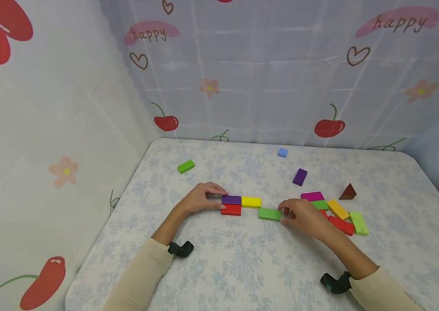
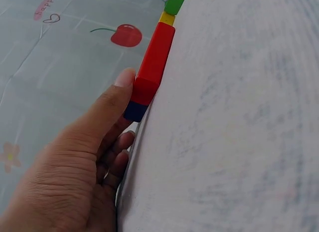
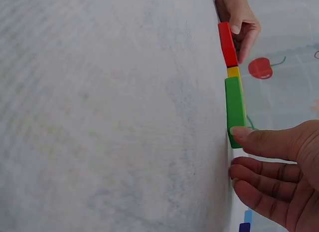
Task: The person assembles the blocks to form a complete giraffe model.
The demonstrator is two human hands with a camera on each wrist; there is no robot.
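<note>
My left hand (image 1: 200, 198) pinches a purple block (image 1: 231, 200) and a red block (image 1: 231, 210) lying side by side. The thumb (image 2: 125, 78) presses the red block's near side, while a finger reaches behind the purple one. A yellow block (image 1: 251, 202) butts against the purple block's right end. Right of it and slightly nearer lies a green block (image 1: 269, 214), its left corner close to the yellow one. My right hand (image 1: 304, 217) holds the green block's right end between thumb and index finger; in the right wrist view the other fingers (image 3: 266, 189) curl loosely below.
Beside my right forearm lie several blocks, among them a magenta one (image 1: 312, 196), an orange one (image 1: 338, 209) and a lime one (image 1: 358, 223). A brown triangular block (image 1: 348, 192), a purple block (image 1: 300, 177), a small blue block (image 1: 282, 152) and a green block (image 1: 186, 166) lie farther back.
</note>
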